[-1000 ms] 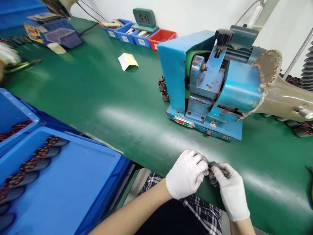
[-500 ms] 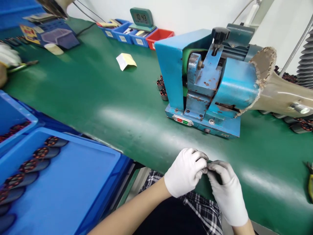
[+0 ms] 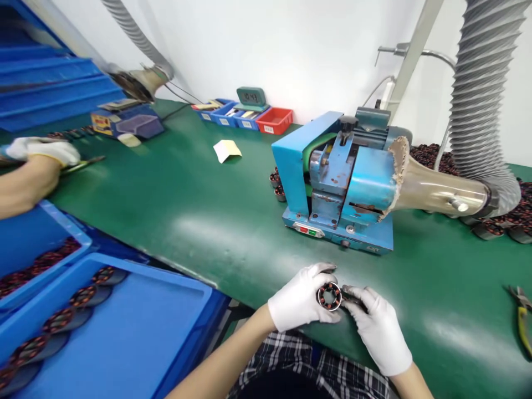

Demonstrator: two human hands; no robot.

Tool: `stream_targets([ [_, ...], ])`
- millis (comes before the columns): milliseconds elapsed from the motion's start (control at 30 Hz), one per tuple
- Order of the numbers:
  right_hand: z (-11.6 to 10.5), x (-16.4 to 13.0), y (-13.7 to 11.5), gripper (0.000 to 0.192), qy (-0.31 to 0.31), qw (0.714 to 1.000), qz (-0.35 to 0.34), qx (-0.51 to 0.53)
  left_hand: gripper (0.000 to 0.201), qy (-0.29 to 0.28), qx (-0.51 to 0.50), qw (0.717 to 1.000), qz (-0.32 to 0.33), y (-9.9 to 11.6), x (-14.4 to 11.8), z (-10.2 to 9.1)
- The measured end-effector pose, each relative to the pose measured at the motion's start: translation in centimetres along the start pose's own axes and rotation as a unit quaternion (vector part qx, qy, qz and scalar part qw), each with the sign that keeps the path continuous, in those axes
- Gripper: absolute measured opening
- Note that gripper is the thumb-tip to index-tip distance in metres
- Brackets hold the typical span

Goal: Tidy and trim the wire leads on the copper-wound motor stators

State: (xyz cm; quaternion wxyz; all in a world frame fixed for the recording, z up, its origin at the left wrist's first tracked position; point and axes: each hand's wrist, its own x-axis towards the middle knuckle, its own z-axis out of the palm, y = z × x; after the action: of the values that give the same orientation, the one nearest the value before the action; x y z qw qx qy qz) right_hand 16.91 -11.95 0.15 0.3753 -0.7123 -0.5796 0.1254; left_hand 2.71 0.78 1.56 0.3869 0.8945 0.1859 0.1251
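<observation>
At the near edge of the green table, the left hand holds a small round stator with copper windings, its grip pinched around the rim so the open face turns up toward the camera. The right hand meets it from the other side, its fingertips pressed against the part's edge; whether they also clasp a thin tool or a wire there cannot be told. The step in hand looks like checking or trimming the stator by hand, just in front of the person's lap. The next move would likely call for a steady hold and a small turn of the part between both grips. To the left, blue trays carry rows of similar stators. Farther on stands a blue machine with a ribbed hose. A co-worker's gloved hand rests far left.
</observation>
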Motion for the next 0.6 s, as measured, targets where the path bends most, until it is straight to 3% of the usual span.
stream_targets([
  [100,-0.7,0.1,-0.7,0.030,0.043,0.997,-0.056,-0.030,0.057,0.040,0.006,0.999,-0.004,0.4,-0.1,0.2],
  [200,-1.8,0.0,-1.9,0.033,0.082,0.993,-0.075,-0.043,0.055,0.060,-0.083,0.994,-0.048,1.9,-0.6,0.6],
  [300,-2.7,0.1,-3.2,0.025,0.081,0.997,0.001,0.012,0.029,0.041,-0.200,0.976,-0.069,3.4,-1.0,0.3],
  [400,-3.3,0.4,-4.2,0.023,0.030,0.984,0.119,0.126,0.008,0.057,-0.215,0.974,0.037,4.2,-1.3,-0.4],
  [500,-3.7,0.7,-4.7,0.027,-0.020,0.937,0.226,0.266,0.033,0.085,-0.148,0.981,0.090,4.4,-1.5,-1.2],
  [567,-3.7,0.6,-4.8,0.029,-0.032,0.911,0.264,0.314,0.051,0.049,-0.150,0.985,0.064,4.5,-1.6,-1.6],
  [600,-3.7,0.5,-4.8,0.029,-0.026,0.912,0.266,0.310,0.049,0.021,-0.169,0.984,0.047,4.7,-1.6,-1.8],
])
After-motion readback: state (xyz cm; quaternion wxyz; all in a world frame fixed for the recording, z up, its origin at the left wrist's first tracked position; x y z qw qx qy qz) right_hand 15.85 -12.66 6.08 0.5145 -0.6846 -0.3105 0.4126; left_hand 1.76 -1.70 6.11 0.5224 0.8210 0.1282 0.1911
